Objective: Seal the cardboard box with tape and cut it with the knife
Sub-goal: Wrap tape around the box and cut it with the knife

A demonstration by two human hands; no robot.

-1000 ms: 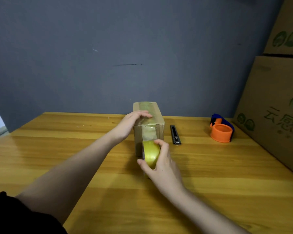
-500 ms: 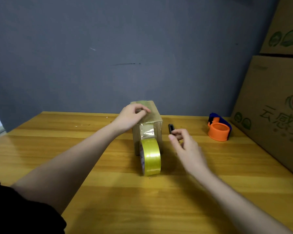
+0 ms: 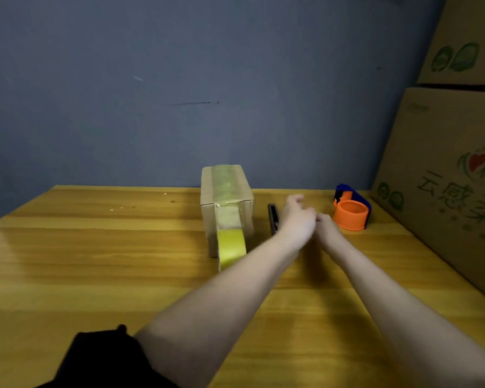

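Observation:
A small cardboard box (image 3: 226, 189) stands upright at the middle of the table, with clear tape running over its top and down its front. The yellow tape roll (image 3: 231, 247) rests against the box's front foot, still joined to that strip. A black knife (image 3: 273, 217) lies flat on the table just right of the box. My left hand (image 3: 297, 219) hovers right beside the knife with loosely spread fingers and holds nothing that I can see. My right hand (image 3: 326, 231) touches it from the right, its fingers hidden behind the left hand.
An orange and blue tape dispenser (image 3: 351, 210) sits at the back right. Large printed cardboard cartons (image 3: 445, 169) are stacked along the table's right edge. A grey wall (image 3: 179, 93) closes the back of the wooden table (image 3: 95, 261).
My right hand let go of the tape roll and went right towards the knife. My left hand left the box top and crossed over to join it beside the knife.

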